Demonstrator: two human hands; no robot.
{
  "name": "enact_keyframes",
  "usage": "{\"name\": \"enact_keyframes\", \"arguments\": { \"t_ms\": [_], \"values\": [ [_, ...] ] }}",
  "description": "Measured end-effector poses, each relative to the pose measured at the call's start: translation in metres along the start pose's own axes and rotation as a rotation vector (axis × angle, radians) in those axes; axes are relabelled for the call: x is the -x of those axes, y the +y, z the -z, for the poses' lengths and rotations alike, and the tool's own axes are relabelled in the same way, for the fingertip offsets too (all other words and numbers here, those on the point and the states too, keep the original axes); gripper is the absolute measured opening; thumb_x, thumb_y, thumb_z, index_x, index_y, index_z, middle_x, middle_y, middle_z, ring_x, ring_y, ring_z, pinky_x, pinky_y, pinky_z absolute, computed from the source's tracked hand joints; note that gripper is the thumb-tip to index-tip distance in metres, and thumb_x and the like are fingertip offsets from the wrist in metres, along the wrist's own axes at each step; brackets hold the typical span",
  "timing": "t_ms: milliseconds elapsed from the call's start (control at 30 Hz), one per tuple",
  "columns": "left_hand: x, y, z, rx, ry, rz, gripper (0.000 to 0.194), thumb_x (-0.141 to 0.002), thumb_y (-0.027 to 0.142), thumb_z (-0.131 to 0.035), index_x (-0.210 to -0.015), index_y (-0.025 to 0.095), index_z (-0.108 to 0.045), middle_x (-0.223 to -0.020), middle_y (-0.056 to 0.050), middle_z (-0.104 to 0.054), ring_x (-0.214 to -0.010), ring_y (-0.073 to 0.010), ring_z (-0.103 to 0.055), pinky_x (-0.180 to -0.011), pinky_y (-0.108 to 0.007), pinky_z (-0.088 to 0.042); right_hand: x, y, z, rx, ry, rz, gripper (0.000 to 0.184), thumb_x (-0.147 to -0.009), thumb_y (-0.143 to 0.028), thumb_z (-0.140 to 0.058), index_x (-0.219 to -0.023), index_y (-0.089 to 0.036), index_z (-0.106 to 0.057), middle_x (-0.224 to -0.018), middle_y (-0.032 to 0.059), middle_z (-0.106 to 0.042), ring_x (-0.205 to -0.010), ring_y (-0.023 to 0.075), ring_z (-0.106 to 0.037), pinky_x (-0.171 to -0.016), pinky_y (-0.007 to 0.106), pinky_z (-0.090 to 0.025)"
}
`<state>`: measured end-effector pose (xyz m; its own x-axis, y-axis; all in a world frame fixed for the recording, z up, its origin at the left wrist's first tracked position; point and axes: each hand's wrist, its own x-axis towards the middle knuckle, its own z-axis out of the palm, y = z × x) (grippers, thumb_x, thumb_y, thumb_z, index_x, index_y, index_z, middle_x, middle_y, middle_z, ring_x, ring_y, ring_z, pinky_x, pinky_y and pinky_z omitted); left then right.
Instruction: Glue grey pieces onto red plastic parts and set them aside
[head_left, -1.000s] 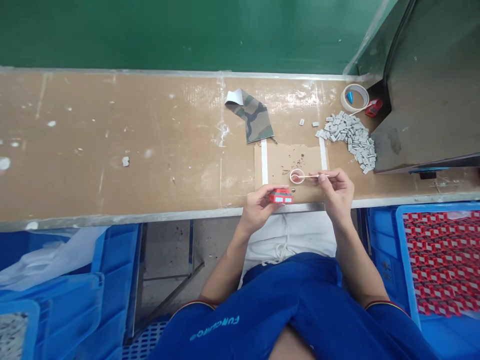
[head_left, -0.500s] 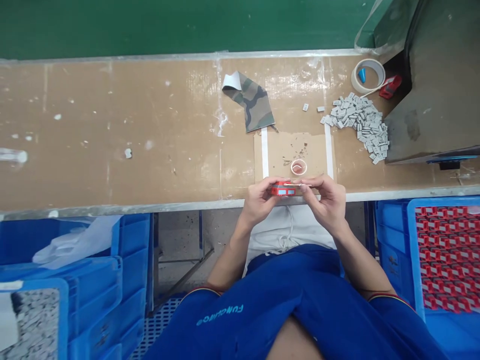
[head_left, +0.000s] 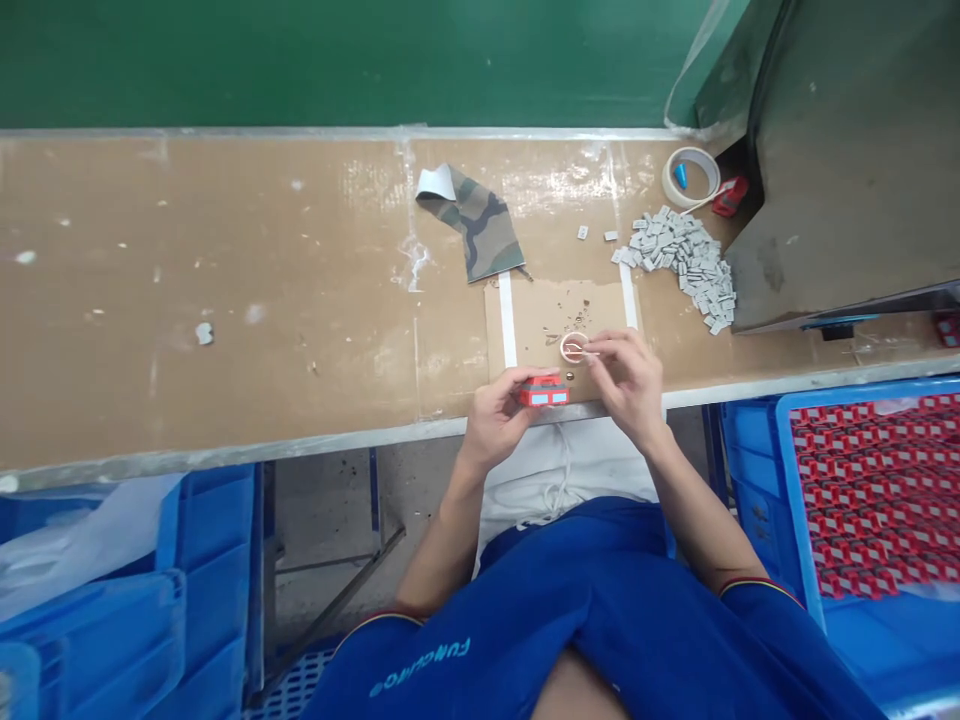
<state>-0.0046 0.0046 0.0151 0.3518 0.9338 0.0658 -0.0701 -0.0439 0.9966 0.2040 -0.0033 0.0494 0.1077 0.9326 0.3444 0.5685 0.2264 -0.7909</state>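
My left hand (head_left: 493, 418) grips a small red plastic piece (head_left: 544, 390) with two pale window-like panels, at the front edge of the bench. Between the fingertips of my right hand (head_left: 627, 382) is a thin white stick like a cotton swab (head_left: 589, 352). Its tip reaches into a small round cup (head_left: 565, 357) with a pale rim. What lies in the cup is too small to tell. Just below the cup sits a tiny dark round bit (head_left: 570, 376) on the cardboard sheet (head_left: 529, 345).
A heap of small grey tiles (head_left: 686, 258) lies at the right, near a tape roll (head_left: 669, 188) and another red piece (head_left: 729, 197). A camouflage-patterned sheet (head_left: 487, 232) lies behind the cardboard. Blue crates (head_left: 787, 470) stand at both sides, the right one filled with red pieces (head_left: 874, 490).
Half a second ago the swab was held against the red piece; now my right hand has moved it back over the cup. My left hand keeps its hold. The camera view has shifted.
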Motion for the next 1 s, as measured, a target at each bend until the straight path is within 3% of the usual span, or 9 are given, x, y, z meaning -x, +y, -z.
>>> {"name": "enact_keyframes", "arguments": {
  "t_ms": [133,233,300,400,533,633,767,900,1000],
  "values": [
    [-0.001,-0.003,0.001,-0.005,0.009,-0.023,0.033,-0.091,0.026,-0.077,-0.123,0.019,-0.073,-0.123,-0.013,-0.081,-0.103,-0.0211,-0.08,-0.089,-0.03,-0.063,-0.014,0.012,0.012,0.092,-0.049,0.042,0.03,-0.101,-0.041,-0.06,-0.127,-0.03,-0.069,-0.124,0.0102,-0.07,-0.108,0.0247,-0.07,-0.087,0.042,-0.062],
    [-0.001,-0.002,0.0,0.005,0.003,-0.027,0.032,-0.091,0.026,-0.077,-0.122,0.019,-0.074,-0.121,-0.012,-0.082,-0.101,-0.0209,-0.08,-0.087,-0.029,-0.063,-0.049,0.035,0.035,0.279,-0.003,-0.022,0.027,-0.103,-0.038,-0.052,-0.117,-0.025,-0.071,-0.114,0.0098,-0.072,-0.096,0.0224,-0.069,-0.085,0.037,-0.059],
    [-0.001,-0.001,-0.001,0.021,0.002,-0.026,0.031,-0.091,0.026,-0.077,-0.122,0.018,-0.074,-0.12,-0.013,-0.082,-0.101,-0.0207,-0.08,-0.087,-0.029,-0.063,-0.078,0.052,0.046,0.436,-0.014,-0.094,0.025,-0.101,-0.031,-0.051,-0.11,-0.022,-0.072,-0.111,0.0107,-0.073,-0.099,0.024,-0.068,-0.093,0.039,-0.057],
    [-0.001,0.001,-0.001,0.036,0.004,-0.028,0.03,-0.092,0.027,-0.077,-0.121,0.018,-0.074,-0.119,-0.012,-0.082,-0.101,-0.0196,-0.08,-0.087,-0.028,-0.063,-0.112,0.069,0.052,0.582,-0.118,-0.179,0.02,-0.096,-0.026,-0.055,-0.101,-0.019,-0.073,-0.109,0.0133,-0.074,-0.103,0.0286,-0.067,-0.102,0.045,-0.052],
    [-0.002,0.003,-0.001,0.029,-0.016,-0.057,0.03,-0.093,0.028,-0.076,-0.121,0.018,-0.075,-0.12,-0.013,-0.082,-0.103,-0.0208,-0.08,-0.089,-0.029,-0.063,-0.129,0.067,0.052,0.65,-0.252,-0.211,0.016,-0.092,-0.024,-0.057,-0.095,-0.02,-0.073,-0.106,0.014,-0.075,-0.101,0.0303,-0.067,-0.1,0.046,-0.051],
    [-0.002,0.002,-0.001,0.044,-0.015,-0.078,0.029,-0.093,0.027,-0.076,-0.121,0.018,-0.075,-0.12,-0.013,-0.082,-0.105,-0.0209,-0.08,-0.092,-0.03,-0.063,-0.125,0.058,0.057,0.672,-0.248,-0.186,0.012,-0.09,-0.023,-0.058,-0.09,-0.02,-0.071,-0.103,0.0128,-0.075,-0.096,0.0278,-0.068,-0.095,0.042,-0.051],
    [-0.001,0.001,-0.001,0.095,-0.015,-0.077,0.03,-0.093,0.025,-0.078,-0.122,0.019,-0.076,-0.121,-0.012,-0.082,-0.105,-0.0193,-0.079,-0.089,-0.027,-0.063,-0.098,0.051,0.069,0.664,-0.16,-0.159,0.01,-0.09,-0.024,-0.058,-0.087,-0.021,-0.067,-0.09,0.0091,-0.076,-0.086,0.0245,-0.069,-0.084,0.037,-0.052],
    [-0.002,0.0,0.0,0.159,-0.029,-0.08,0.033,-0.09,0.023,-0.08,-0.123,0.02,-0.077,-0.122,-0.012,-0.082,-0.108,-0.0208,-0.08,-0.09,-0.028,-0.064,-0.058,0.047,0.074,0.473,-0.164,-0.091,0.009,-0.085,-0.025,-0.066,-0.076,-0.022,-0.066,-0.084,0.0065,-0.077,-0.081,0.023,-0.07,-0.078,0.035,-0.053],
    [-0.003,0.001,0.002,0.183,-0.048,-0.094,0.036,-0.092,0.024,-0.079,-0.128,0.021,-0.077,-0.121,-0.012,-0.083,-0.109,-0.0217,-0.08,-0.094,-0.031,-0.064,-0.034,0.04,0.07,0.297,-0.196,-0.073,0.01,-0.087,-0.029,-0.07,-0.081,-0.022,-0.073,-0.087,0.0059,-0.079,-0.081,0.0223,-0.073,-0.076,0.034,-0.055]
  ]
}}
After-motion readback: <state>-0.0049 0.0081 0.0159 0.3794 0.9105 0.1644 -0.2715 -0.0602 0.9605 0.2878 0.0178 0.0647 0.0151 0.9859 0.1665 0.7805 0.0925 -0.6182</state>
